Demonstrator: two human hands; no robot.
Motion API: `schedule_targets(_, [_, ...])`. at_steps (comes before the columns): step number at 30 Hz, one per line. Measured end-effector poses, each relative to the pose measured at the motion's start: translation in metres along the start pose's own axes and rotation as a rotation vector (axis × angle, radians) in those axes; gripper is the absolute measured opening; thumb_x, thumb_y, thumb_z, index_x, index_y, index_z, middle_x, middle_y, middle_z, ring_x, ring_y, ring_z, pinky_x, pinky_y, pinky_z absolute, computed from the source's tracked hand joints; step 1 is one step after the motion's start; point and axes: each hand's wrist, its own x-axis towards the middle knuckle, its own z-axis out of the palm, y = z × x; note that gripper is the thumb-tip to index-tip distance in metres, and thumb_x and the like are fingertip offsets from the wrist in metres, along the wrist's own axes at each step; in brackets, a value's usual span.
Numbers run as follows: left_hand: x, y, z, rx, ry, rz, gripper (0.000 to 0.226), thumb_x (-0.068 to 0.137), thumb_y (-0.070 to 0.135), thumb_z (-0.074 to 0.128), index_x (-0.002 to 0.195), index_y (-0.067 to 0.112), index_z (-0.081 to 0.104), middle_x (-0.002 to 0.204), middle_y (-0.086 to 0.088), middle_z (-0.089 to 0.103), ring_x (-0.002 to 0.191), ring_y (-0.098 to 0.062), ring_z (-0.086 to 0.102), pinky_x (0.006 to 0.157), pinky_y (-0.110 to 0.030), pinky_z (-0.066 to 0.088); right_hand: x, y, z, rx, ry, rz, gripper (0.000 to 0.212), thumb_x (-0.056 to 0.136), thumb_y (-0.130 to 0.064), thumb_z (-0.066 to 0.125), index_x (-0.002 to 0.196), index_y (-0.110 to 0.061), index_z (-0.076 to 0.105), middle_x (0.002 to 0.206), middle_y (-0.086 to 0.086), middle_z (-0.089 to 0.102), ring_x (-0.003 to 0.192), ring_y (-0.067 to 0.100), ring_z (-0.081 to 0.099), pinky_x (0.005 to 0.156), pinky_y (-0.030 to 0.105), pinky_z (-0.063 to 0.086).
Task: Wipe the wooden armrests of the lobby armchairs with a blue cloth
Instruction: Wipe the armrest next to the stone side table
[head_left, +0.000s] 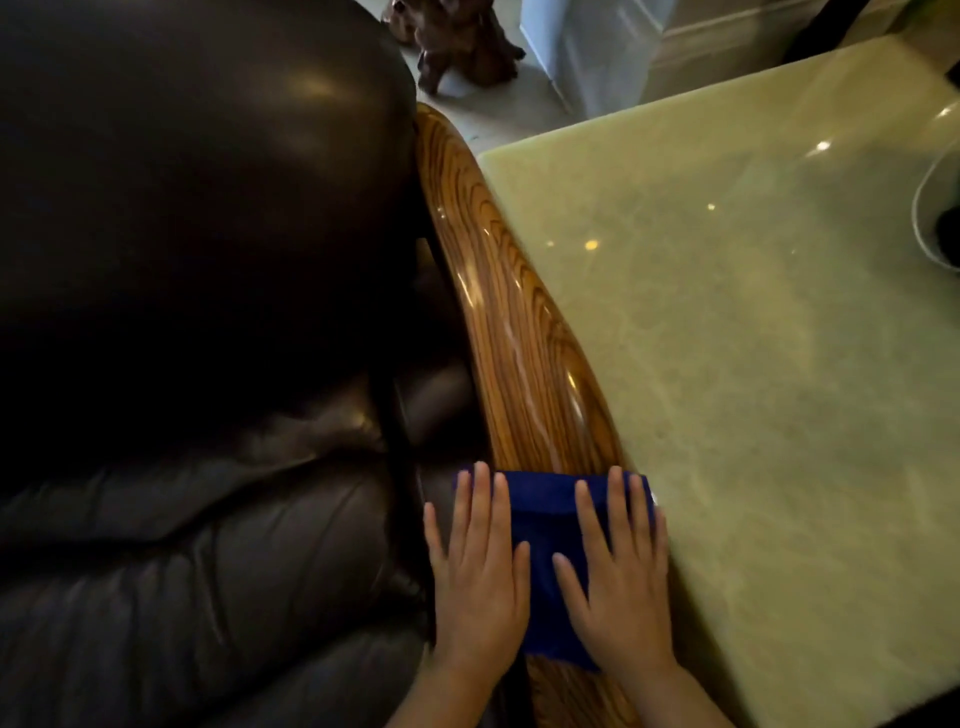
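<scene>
Blue cloth (545, 525): soft, light, folded flat, draped across near end of glossy wooden armrest (524, 338) btw leather seat and stone tabletop (753, 338); left hand (480, 587) & right hand (618, 587) apart, palms pressed flat on it w/ fingers spread, not gripping; likely slides easily on lacquer, best held by palm pressure.

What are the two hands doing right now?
Left hand: open, flat on the blue cloth.
Right hand: open, flat on the cloth too.

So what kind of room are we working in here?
Probably a lobby or lounge seating area: a dark leather armchair with a glossy wooden armrest, a polished stone side table beside it, and a carved wooden ornament on the floor.
</scene>
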Motion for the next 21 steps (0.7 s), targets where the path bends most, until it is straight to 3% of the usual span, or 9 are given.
schedule_targets(4, [-0.005, 0.009, 0.037, -0.01, -0.076, -0.018, 0.078, 0.083, 0.03, 0.034, 0.145, 0.014, -0.01, 0.155, 0.003, -0.024, 0.142, -0.011, -0.016, 0.111, -0.035, 0.002, 0.003, 0.0, 0.019, 0.003, -0.014, 0.045, 0.059, 0.095, -0.045, 0.01, 0.147, -0.018, 0.007, 0.156, 0.005, 0.005, 0.145, 0.023, 0.002, 0.115, 0.043, 0.007])
schedule_targets(8, [0.01, 0.012, 0.043, -0.109, -0.05, -0.092, 0.073, 0.086, 0.028, 0.034, 0.145, 0.02, -0.009, 0.155, 0.004, -0.015, 0.142, -0.008, -0.016, 0.113, -0.03, 0.0, 0.014, 0.001, 0.021, 0.007, 0.001, 0.035, 0.057, 0.097, -0.04, 0.013, 0.147, -0.015, 0.008, 0.155, 0.01, 0.011, 0.145, 0.024, 0.005, 0.116, 0.04, 0.009])
schedule_targets(12, [0.029, 0.014, 0.039, -0.266, -0.009, -0.203, 0.067, 0.088, 0.03, 0.026, 0.141, 0.033, -0.015, 0.154, 0.006, -0.006, 0.14, -0.003, -0.015, 0.116, -0.041, 0.007, 0.032, 0.002, 0.014, 0.011, 0.021, 0.002, 0.057, 0.097, -0.04, 0.018, 0.148, -0.019, 0.006, 0.156, 0.006, 0.005, 0.145, 0.025, 0.001, 0.117, 0.038, 0.008])
schedule_targets(14, [0.04, 0.015, 0.036, -0.349, 0.001, -0.238, 0.065, 0.089, 0.032, 0.023, 0.139, 0.039, -0.018, 0.153, 0.012, -0.01, 0.141, -0.001, -0.016, 0.114, -0.038, 0.006, 0.045, 0.001, 0.011, 0.017, 0.03, -0.014, 0.057, 0.096, -0.04, 0.02, 0.148, -0.021, 0.007, 0.156, 0.003, 0.003, 0.145, 0.024, 0.0, 0.117, 0.037, 0.008])
schedule_targets(21, [0.079, 0.016, 0.032, -0.332, 0.077, -0.295, 0.061, 0.09, 0.029, 0.022, 0.142, 0.027, -0.01, 0.152, 0.013, -0.01, 0.14, 0.0, -0.015, 0.114, -0.038, 0.01, 0.088, -0.008, -0.002, -0.004, 0.022, -0.036, 0.059, 0.094, -0.037, 0.026, 0.147, -0.019, 0.007, 0.155, 0.008, 0.011, 0.144, 0.024, 0.004, 0.114, 0.04, 0.015])
